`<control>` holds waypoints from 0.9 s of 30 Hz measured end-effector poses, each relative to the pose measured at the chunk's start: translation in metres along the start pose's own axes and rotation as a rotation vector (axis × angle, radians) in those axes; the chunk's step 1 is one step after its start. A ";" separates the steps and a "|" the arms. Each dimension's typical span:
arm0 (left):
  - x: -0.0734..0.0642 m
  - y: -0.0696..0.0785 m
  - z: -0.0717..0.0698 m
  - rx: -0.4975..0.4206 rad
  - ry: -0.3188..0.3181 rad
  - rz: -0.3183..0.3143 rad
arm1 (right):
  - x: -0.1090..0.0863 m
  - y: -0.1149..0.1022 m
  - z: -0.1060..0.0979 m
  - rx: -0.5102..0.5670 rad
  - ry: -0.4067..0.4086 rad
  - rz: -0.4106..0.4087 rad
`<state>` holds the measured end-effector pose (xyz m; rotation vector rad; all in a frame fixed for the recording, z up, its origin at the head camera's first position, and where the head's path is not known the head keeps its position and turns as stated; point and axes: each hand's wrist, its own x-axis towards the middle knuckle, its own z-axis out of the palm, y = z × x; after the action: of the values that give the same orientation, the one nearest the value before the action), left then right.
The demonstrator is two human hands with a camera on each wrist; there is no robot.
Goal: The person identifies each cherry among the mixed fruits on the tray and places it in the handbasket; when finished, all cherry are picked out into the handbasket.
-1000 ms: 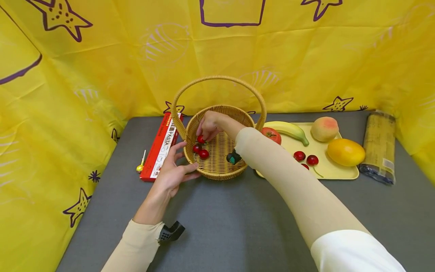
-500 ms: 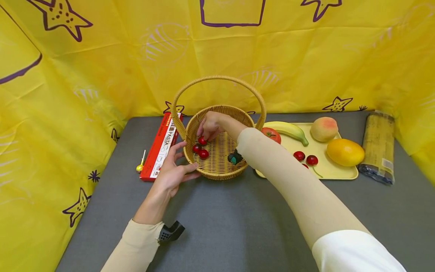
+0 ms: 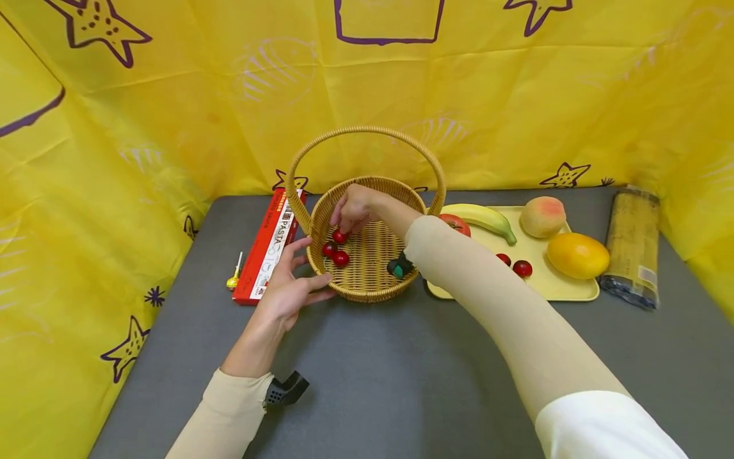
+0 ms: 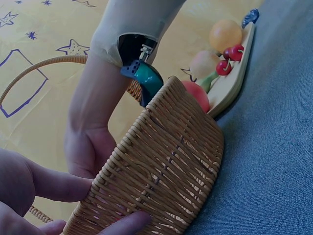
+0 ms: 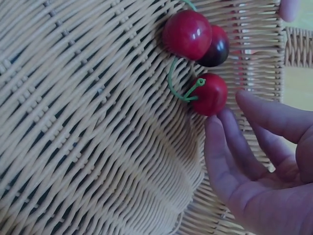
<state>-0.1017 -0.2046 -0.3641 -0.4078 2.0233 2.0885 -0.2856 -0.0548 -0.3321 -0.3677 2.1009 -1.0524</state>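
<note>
In the head view, a wicker basket (image 3: 369,294) with a tall hoop handle stands mid-table. My left hand (image 3: 287,294) steadies its left side, fingers spread against the rim and outer wall. Reaching inside, my right hand (image 3: 357,205) has its fingertips right at a red cherry (image 5: 211,94) with a green stem. The right wrist view shows the index fingertip at the cherry's underside and the thumb a little apart from it. Close by in the basket lie another red cherry (image 5: 187,35) and a dark red cherry (image 5: 217,49).
On the right, a pale yellow tray (image 3: 562,293) bears a tomato (image 3: 455,224), banana (image 3: 487,220), peach (image 3: 543,217), mango (image 3: 577,255) and cherries (image 3: 522,268). A wrapped roll (image 3: 631,248) lies beyond it. Left of the basket are a red pasta box (image 3: 266,248) and a lollipop (image 3: 232,280).
The head view has shifted slightly. My right forearm has moved a little to the right and covers more of the tray's cherries. My left hand stays at the basket.
</note>
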 end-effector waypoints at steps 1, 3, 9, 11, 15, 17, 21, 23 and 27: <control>0.000 0.000 0.000 -0.001 0.002 -0.002 | -0.002 0.000 0.000 -0.006 0.007 -0.010; 0.000 0.000 0.000 -0.003 0.002 -0.004 | -0.005 0.001 0.000 -0.011 0.022 -0.032; 0.000 0.000 0.000 0.004 -0.003 -0.008 | -0.018 0.002 -0.002 -0.011 0.051 -0.091; 0.000 0.001 0.000 0.003 -0.004 -0.007 | -0.023 0.002 -0.003 0.004 0.044 -0.107; 0.000 0.001 0.000 0.000 -0.005 -0.009 | -0.034 0.003 -0.004 0.042 0.024 -0.140; 0.001 0.001 0.000 0.003 -0.005 -0.011 | -0.040 0.004 -0.004 0.046 0.015 -0.159; 0.001 0.001 0.000 0.009 -0.005 -0.014 | -0.049 0.008 -0.004 0.041 0.000 -0.203; 0.001 0.001 0.000 0.010 -0.004 -0.015 | -0.054 0.009 -0.003 0.036 -0.006 -0.221; 0.001 0.001 -0.001 0.011 -0.007 -0.016 | -0.064 0.010 -0.002 0.024 -0.011 -0.253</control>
<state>-0.1032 -0.2053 -0.3634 -0.4131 2.0200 2.0662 -0.2427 -0.0125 -0.3075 -0.6389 2.0680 -1.2156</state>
